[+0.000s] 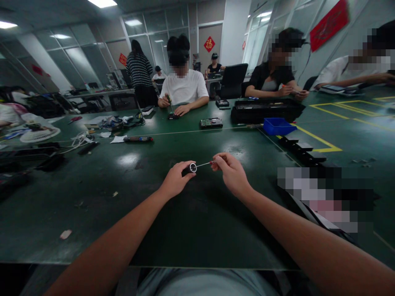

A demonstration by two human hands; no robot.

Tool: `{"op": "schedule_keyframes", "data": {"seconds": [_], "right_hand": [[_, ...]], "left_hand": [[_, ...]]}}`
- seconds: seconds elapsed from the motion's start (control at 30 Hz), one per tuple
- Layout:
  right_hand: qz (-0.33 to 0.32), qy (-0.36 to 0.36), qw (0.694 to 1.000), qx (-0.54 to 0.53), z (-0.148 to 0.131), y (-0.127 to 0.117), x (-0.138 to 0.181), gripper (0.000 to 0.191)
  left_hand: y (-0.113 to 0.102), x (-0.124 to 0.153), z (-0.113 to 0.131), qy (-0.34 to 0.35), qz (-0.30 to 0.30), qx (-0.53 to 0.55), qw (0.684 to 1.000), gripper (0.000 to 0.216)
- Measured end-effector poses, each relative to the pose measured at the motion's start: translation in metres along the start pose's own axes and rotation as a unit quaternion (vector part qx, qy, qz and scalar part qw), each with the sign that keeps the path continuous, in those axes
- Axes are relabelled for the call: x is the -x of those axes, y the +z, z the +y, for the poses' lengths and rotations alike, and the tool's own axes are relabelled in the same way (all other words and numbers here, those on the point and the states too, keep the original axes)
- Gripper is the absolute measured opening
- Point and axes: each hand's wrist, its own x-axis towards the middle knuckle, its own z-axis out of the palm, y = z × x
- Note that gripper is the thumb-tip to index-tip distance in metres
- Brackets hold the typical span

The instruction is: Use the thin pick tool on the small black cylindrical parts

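Glossy green tabletop point(98, 197), hands point(177, 180), silver-rimmed cylinder point(190, 168)

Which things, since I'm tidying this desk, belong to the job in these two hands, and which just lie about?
In use:
black tube in left hand
thin red-ended rod in right hand

Apparently lying about:
blue bin
white fan
pale scrap

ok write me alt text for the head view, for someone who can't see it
A person's left hand holds a short black cylinder, and the right hand holds a thin red-ended rod that points at the cylinder's silver-rimmed end, above a green table. A co-worker in a white shirt works opposite.
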Motion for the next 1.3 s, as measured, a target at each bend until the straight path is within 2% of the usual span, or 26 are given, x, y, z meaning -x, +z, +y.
{"op": "schedule_keyframes", "data": {"seconds": [0.23, 0.37, 0.57, 0.7, 0.8, 0.9, 0.97, 1.1, 1.3], "right_hand": [[0.023, 0.010, 0.980, 0.197, -0.014, -0.005, 0.004, 0.051], [0.005, -0.012, 0.974, 0.227, -0.016, -0.006, 0.004, 0.048], [-0.052, -0.042, 0.983, 0.171, -0.014, -0.006, 0.003, 0.021], [-0.079, -0.061, 0.985, 0.140, -0.014, -0.004, 0.005, 0.012], [-0.078, -0.052, 0.988, 0.125, -0.015, -0.003, 0.007, 0.015], [-0.061, -0.039, 0.990, 0.119, -0.016, -0.002, 0.007, 0.034], [-0.046, -0.034, 0.990, 0.133, -0.015, -0.002, 0.007, 0.039], [-0.038, -0.041, 0.989, 0.141, -0.010, -0.002, 0.007, 0.027], [-0.013, -0.046, 0.998, 0.031, -0.005, 0.001, 0.008, 0.017]], "left_hand": [[-0.002, 0.002, 0.001, 0.017, -0.007, -0.025, 1.000, 0.040], [-0.003, 0.002, 0.001, 0.025, -0.007, -0.030, 0.999, 0.040], [-0.005, 0.001, -0.001, 0.013, 0.012, -0.041, 0.999, 0.039], [-0.005, 0.001, -0.002, 0.020, 0.009, -0.047, 0.999, 0.039], [-0.004, 0.002, -0.002, 0.032, -0.002, -0.051, 0.998, 0.039], [-0.002, 0.002, 0.000, 0.045, -0.009, -0.049, 0.998, 0.039], [-0.002, 0.002, 0.001, 0.047, -0.015, -0.045, 0.998, 0.038], [-0.001, 0.002, 0.001, 0.046, -0.032, -0.038, 0.998, 0.038], [-0.001, 0.002, 0.001, 0.024, -0.012, -0.009, 1.000, 0.040]]}}
